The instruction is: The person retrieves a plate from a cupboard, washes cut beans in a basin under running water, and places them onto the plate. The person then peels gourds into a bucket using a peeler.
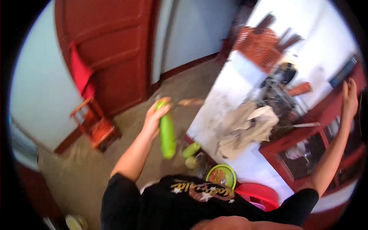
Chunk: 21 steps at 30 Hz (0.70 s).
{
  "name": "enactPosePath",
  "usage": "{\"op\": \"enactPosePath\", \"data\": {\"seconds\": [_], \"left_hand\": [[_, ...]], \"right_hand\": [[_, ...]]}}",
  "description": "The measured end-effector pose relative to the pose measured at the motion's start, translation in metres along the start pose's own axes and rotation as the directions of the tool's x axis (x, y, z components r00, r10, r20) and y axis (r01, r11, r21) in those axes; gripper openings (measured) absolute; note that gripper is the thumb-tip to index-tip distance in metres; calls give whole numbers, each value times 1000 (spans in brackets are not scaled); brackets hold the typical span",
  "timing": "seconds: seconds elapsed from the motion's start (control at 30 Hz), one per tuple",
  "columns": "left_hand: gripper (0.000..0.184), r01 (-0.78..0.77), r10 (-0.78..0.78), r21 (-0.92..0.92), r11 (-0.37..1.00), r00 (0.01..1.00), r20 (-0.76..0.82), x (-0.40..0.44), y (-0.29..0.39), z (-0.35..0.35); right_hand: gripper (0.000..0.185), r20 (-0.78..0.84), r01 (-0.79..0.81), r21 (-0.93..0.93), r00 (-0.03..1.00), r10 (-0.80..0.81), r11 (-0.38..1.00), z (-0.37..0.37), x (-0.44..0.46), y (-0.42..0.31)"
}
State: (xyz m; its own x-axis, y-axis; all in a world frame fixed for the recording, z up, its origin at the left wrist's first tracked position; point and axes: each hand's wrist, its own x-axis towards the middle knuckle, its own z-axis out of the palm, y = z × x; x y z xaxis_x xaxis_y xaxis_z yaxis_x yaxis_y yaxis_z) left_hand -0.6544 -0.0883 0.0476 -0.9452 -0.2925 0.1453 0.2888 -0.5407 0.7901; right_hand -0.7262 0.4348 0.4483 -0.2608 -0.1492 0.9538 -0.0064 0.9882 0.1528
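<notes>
My left hand (156, 115) is wrapped round the upper end of a long green vegetable (167, 137), which hangs down over the floor. On the right, my right hand (350, 97) is raised at the top of a dark red cabinet (276, 153), its fingers stretched out beside a dark blue object (343, 71). Whether the fingers touch the cabinet or that object cannot be made out.
An orange basket (258, 48) with dark utensils, a wire rack (281, 96) and a beige cloth (249, 128) lie on the white counter (209, 115). Below are a green bowl (232, 172) and a red basin (264, 191). A small red chair (100, 128) stands left.
</notes>
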Motion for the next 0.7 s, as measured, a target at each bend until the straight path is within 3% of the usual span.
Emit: {"op": "enactPosePath", "data": {"seconds": [0.03,0.07,0.1,0.13,0.17,0.2,0.23,0.27,0.33,0.37,0.4,0.43,0.47,0.53,0.63,0.67,0.7], "left_hand": [[40,15,-15,-22,1000,1000,4,2,-4,-5],[39,26,-26,3,1000,1000,-2,-1,-3,-6],[38,7,-7,-20,1000,1000,13,-3,-8,-9],[37,16,-16,-19,1000,1000,3,-8,-8,-9],[36,24,-24,-18,1000,1000,0,-13,-9,-7],[36,25,-26,-35,999,1000,-15,-20,-11,-8],[35,27,-28,-48,998,999,-34,-24,-16,-8],[35,14,-16,-63,998,999,-41,-30,-20,-9],[40,19,-20,-14,1000,998,-58,-43,-31,-16],[40,14,-16,-23,1000,996,-84,-52,-36,-20],[40,4,-10,-57,998,994,-109,-60,-43,-25],[40,-21,10,-87,996,991,-130,-81,-40,-25],[38,-64,52,-67,996,985,-162,-94,-43,-31],[37,-75,58,-61,995,968,-243,-121,-43,-46],[34,-130,112,-24,991,926,-361,-164,-44,-69],[34,-123,147,85,989,899,-412,-157,-61,-21],[34,-123,177,147,981,878,-445,-166,-59,-17]], "right_hand": [[32,121,44,75,991,-53,996,4,-20,-30],[29,1,284,324,954,-301,902,20,-48,-68],[25,349,14,394,923,-164,919,11,-83,-122],[22,434,-63,643,851,-296,764,20,-120,-164],[23,248,241,700,801,-545,672,36,-156,-190],[28,317,231,737,711,-627,635,47,-188,-219],[35,586,60,729,460,-667,682,53,-217,-248],[39,609,-135,787,326,-723,601,60,-243,-276],[40,544,-431,804,258,-798,409,88,-292,-319],[40,498,-431,821,219,-839,375,92,-311,-343],[40,471,-730,661,222,-854,175,95,-325,-366],[41,447,-919,393,222,-866,-33,82,-332,-383],[41,412,-922,387,203,-888,-31,79,-342,-403],[36,319,-907,393,289,-903,-152,67,-361,-442],[29,295,-951,269,231,-927,-152,41,-382,-485],[20,216,-898,370,333,-918,-239,74,-375,-452],[15,198,-887,334,395,-897,-317,76,-377,-457]]}}
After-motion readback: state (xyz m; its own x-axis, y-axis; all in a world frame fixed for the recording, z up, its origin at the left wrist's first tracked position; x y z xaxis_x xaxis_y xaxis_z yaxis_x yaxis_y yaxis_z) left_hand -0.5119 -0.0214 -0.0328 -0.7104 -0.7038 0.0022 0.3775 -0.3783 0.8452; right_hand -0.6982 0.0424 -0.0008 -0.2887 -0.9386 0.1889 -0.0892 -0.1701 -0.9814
